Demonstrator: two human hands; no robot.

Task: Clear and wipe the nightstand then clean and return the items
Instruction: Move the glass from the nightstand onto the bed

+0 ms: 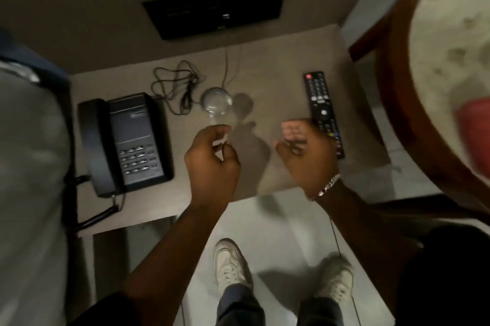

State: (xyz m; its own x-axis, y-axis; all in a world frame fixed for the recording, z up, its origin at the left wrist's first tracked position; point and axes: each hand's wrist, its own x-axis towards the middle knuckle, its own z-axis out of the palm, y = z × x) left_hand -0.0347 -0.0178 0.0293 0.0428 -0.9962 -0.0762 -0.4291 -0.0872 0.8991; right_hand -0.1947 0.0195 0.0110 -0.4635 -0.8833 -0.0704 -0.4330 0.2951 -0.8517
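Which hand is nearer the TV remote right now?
Right. The right hand hovers at the remote, overlapping its lower half. The left hand is well to the remote's left, holding a clear glass object.

On the nightstand point(278, 81), the telephone point(127, 140) lies left, the remote point(319, 97) right, tangled cord point(175, 87) behind between them.

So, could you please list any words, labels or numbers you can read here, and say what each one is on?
No text can be read in this picture.
Telephone: a small label near the top and the keypad markings are too blurred to read.
Remote control: the button markings are too small to read.
Dark wall panel: its faint markings are illegible.
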